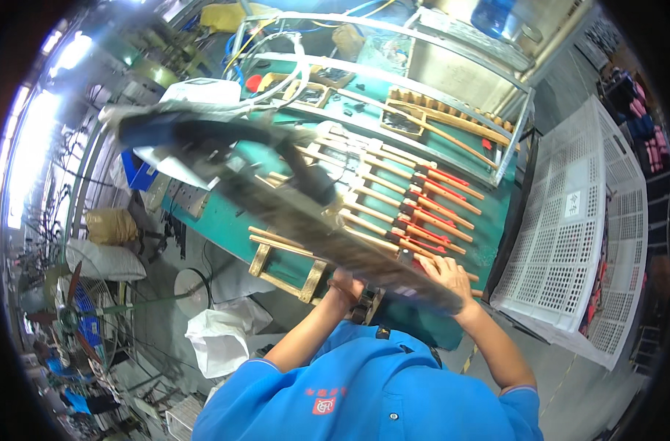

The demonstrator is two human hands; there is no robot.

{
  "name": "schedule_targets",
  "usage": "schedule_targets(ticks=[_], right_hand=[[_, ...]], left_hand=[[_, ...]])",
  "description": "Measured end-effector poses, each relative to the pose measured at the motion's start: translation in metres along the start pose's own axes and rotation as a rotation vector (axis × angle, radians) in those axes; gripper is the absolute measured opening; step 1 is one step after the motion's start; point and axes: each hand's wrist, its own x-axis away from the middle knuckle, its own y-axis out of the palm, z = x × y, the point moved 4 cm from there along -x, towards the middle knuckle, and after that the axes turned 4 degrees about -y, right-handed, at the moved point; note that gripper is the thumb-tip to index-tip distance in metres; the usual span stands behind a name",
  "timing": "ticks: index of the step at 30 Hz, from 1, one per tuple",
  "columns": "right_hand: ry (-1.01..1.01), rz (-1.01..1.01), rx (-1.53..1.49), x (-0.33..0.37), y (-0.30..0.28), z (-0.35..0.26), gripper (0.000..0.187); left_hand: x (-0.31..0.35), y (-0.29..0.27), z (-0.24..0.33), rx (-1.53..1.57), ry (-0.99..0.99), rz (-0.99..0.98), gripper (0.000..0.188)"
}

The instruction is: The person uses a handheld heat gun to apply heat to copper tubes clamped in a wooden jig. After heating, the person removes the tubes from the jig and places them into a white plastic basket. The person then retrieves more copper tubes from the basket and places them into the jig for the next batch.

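My left hand [347, 285] and my right hand [446, 274] both grip the near end of a long dark flat board [291, 206], which is blurred and stretches away up to the left over a green workbench [224, 220]. My left hand is under the board's near edge and my right hand lies on top of it. Beneath and beside the board, rows of wooden handles with red and black ends [430, 209] lie across a wooden frame [280, 268] on the bench.
A white perforated plastic crate [570, 228] leans at the right. A metal tube frame [452, 51] arches over the bench, with wooden trays [416, 114] behind. A floor fan [77, 316], a white bag [221, 334] and sacks [107, 242] are at the left.
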Motion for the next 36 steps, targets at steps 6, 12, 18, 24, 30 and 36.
schedule_targets(ticks=[6,12,18,24,30,36], right_hand=[[-0.039,-0.089,-0.128,0.005,0.024,0.011,0.096],[-0.098,-0.061,-0.246,0.006,0.024,0.026,0.094],[-0.162,-0.139,-0.327,0.003,-0.012,0.056,0.094],[-0.253,-0.31,-0.362,-0.025,-0.02,0.092,0.092],[-0.404,0.046,-0.486,-0.147,-0.03,0.125,0.069],[0.004,-0.2,-0.263,-0.277,0.022,0.114,0.081]], left_hand=[[-0.028,-0.002,-0.001,0.011,0.206,-0.092,0.029],[-0.018,0.057,0.015,0.101,0.255,-0.086,0.037],[-0.02,0.066,0.01,0.226,0.237,0.203,0.056],[-0.06,0.012,0.006,-0.022,0.395,0.443,0.036],[-0.059,0.012,0.017,0.109,0.356,0.109,0.022],[-0.063,-0.003,0.009,0.296,0.377,-0.084,0.038]])
